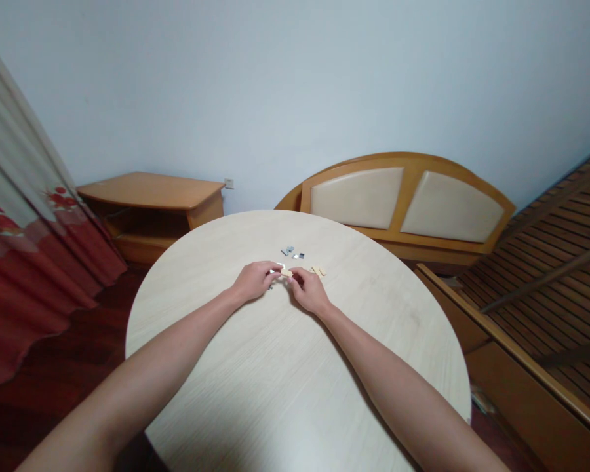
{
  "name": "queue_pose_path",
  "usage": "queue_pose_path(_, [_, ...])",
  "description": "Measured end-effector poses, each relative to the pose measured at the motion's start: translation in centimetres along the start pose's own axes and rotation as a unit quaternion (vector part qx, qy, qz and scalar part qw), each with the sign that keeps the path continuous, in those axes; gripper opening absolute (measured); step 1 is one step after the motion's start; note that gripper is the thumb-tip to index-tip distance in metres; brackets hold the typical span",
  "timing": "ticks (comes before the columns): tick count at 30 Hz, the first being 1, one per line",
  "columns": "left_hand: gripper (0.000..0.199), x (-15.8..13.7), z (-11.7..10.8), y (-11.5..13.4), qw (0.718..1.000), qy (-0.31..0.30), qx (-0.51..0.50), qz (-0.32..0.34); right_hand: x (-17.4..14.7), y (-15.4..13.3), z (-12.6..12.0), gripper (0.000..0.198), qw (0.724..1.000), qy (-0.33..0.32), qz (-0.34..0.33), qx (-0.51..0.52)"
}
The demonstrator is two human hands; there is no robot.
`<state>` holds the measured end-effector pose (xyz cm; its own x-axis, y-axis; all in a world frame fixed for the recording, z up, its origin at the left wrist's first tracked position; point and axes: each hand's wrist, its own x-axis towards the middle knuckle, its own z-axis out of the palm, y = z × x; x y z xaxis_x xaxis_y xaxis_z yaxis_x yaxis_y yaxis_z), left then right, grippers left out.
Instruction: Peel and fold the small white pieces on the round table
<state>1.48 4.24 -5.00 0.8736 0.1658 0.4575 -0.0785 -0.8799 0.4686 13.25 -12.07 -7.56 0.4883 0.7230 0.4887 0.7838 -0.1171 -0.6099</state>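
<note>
Over the round pale table (216, 393), my left hand (256, 280) and my right hand (309, 288) meet at a small beige block-like piece (286, 273). Fingertips of both hands close on it, one hand at each end. More beige pieces (318, 271) lie just right of my right hand. Beyond the hands sit small grey pieces (288, 250) and a dark square piece (301, 255). White bits (278, 266) show by my left fingertips, partly hidden. The pieces are too small to tell their exact kind.
A wooden cabinet (157, 190) stands against the wall at the back left, near a wall socket (229, 184). Behind the table is a padded headboard (358, 196). A slatted bed frame (545, 282) leans at the right. Red and white curtains (34, 262) hang at the left.
</note>
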Motion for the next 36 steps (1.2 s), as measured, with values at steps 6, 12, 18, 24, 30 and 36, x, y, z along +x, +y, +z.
queue_pose_path(6, [0.023, 0.05, -0.02, 0.02, 1.000, 0.001, 0.006, -0.004, -0.02, -0.33, -0.07, 0.021, 1.000, 0.008, -0.015, 0.010])
queue_pose_path(12, [0.023, 0.06, -0.10, 0.21, 1.000, -0.002, 0.009, -0.015, -0.03, -0.27, 0.04, 0.021, 1.000, 0.015, -0.016, 0.013])
queue_pose_path(18, [0.023, 0.06, -0.23, 0.32, 1.000, -0.005, 0.007, -0.016, -0.02, -0.29, 0.10, 0.020, 0.999, 0.030, -0.021, 0.021])
queue_pose_path(24, [0.023, 0.06, -0.10, 0.12, 1.000, -0.014, 0.008, -0.009, -0.02, -0.44, -0.02, 0.018, 0.999, 0.030, -0.026, 0.008])
queue_pose_path(30, [0.023, 0.01, 0.01, -0.06, 1.000, -0.011, 0.004, -0.009, 0.00, -0.49, -0.05, 0.017, 0.999, 0.028, -0.018, 0.000])
queue_pose_path(36, [0.023, 0.05, -0.08, 0.13, 1.000, -0.008, 0.006, -0.011, -0.01, -0.31, 0.07, 0.016, 0.999, 0.028, -0.014, -0.001])
